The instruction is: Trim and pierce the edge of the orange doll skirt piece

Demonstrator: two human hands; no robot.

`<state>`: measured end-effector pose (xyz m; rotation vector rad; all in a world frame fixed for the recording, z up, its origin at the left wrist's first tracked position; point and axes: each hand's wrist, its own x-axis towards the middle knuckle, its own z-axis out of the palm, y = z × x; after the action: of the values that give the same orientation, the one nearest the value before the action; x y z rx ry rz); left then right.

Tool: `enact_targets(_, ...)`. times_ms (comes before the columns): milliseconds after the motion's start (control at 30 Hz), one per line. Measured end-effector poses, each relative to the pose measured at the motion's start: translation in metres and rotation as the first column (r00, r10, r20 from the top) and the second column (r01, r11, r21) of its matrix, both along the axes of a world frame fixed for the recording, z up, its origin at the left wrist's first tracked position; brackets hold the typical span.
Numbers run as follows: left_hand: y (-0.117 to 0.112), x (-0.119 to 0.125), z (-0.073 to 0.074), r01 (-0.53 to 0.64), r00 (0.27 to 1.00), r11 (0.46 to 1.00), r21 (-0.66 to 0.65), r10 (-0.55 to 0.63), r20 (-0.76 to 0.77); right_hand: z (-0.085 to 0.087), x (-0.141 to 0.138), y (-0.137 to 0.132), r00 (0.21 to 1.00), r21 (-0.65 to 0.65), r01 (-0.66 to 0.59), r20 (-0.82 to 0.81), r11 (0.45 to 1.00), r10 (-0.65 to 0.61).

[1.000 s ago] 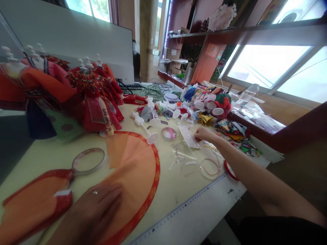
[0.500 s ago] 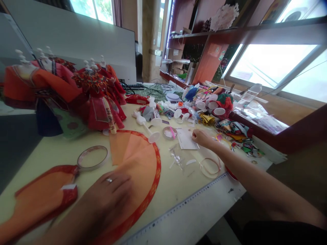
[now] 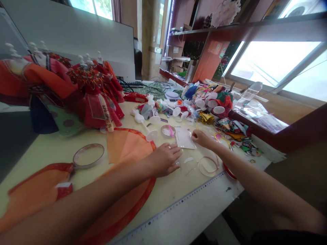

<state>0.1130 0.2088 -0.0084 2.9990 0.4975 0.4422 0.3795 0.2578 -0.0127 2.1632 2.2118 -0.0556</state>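
Where the right hand [image 3: 201,138] is: at the right edge of a white rectangular printed sheet [image 3: 184,137], fingers curled in and nearly closed; whether they grip the sheet, I cannot tell.
Sheet: flat on the pale yellow tabletop [image 3: 167,192], between the two hands.
Left hand [image 3: 165,160]: left of the right hand and nearer the wearer, palm down, fingers slightly parted, fingertips by small clear plastic bits [image 3: 180,162]; whether it has hold of any, I cannot tell.
Orange fabric: a flat piece with a curved red patterned border [image 3: 134,146], partly beneath the left forearm.
Dish: small, round and shallow [image 3: 165,134], just beyond the left hand, a bright pink strip [image 3: 171,130] across it.
Loop: a thin pinkish strip [image 3: 218,164], nearer the wearer than the right hand.
Ruler: long, with dark markings [image 3: 182,201], on the wearer's side of both hands.
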Motion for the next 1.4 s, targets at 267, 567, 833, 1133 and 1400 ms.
enact_targets(267, 0.029, 0.058, -0.024, -0.055, 0.996, 0.998, -0.039, 0.052, -0.074, -0.005, 0.007, -0.001, 0.993, 0.054, -0.036, -0.113, 0.998, 0.042)
enact_targets(567, 0.035, 0.071, -0.030, -0.107, 0.991, 0.992, -0.065, 0.102, -0.081, -0.003, 0.023, -0.017, 0.893, 0.191, -0.044, -0.432, 0.981, 0.124)
enact_targets(833, 0.036, 0.071, -0.033, -0.104, 0.993, 0.993, -0.063, 0.100, -0.060, 0.016, 0.030, -0.052, 0.647, 0.323, 0.081, -0.737, 0.943, 0.197)
enact_targets(1133, 0.035, 0.074, -0.032, -0.119, 0.993, 0.990, -0.077, 0.118, -0.018, 0.034, 0.006, -0.100, 0.500, 0.298, 0.162, -0.847, 0.941, 0.182)
enact_targets(1400, 0.030, 0.074, -0.022, -0.124, 0.983, 0.983, -0.133, 0.140, 0.119, 0.028, -0.019, -0.107, 0.430, 0.254, 0.167, -0.888, 0.953, 0.162)
